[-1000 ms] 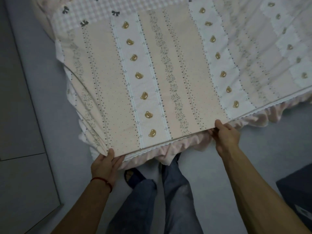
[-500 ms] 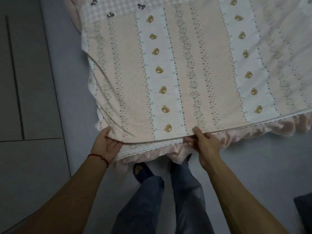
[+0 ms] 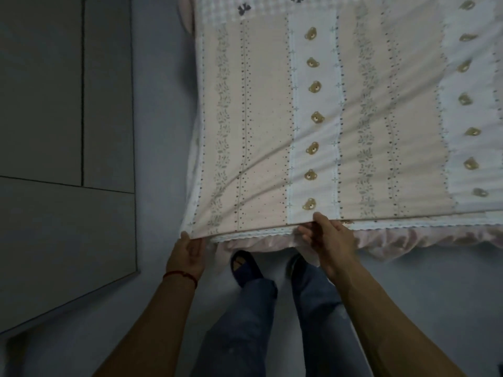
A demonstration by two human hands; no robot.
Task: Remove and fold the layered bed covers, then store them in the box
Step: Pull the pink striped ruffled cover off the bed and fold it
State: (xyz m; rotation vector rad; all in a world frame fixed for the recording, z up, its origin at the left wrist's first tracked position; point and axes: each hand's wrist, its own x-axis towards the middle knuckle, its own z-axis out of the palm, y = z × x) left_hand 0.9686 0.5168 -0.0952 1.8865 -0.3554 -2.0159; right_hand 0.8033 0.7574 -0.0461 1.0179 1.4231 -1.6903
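Note:
A pink and white striped bed cover (image 3: 272,131) with small bear heads and leaf rows lies spread over the bed and fills the upper right of the view. My left hand (image 3: 186,254), with a red string at the wrist, pinches its near left corner. My right hand (image 3: 326,240) grips the near hem a little to the right, below the bear stripe. Creases run from the left corner up across the cloth. A pink ruffled layer (image 3: 408,240) hangs under the hem. No box is in view.
Grey floor (image 3: 160,131) runs along the bed's left side and under my feet (image 3: 245,268) in dark slippers. A large flat grey panel (image 3: 68,159) lies on the floor at the left. A checked strip with dark bows (image 3: 245,9) borders the cover's far end.
My right hand has slid left along the hem, closer to my left hand. The view has shifted so the bed sits further right. The corner is now pulled taut with creases.

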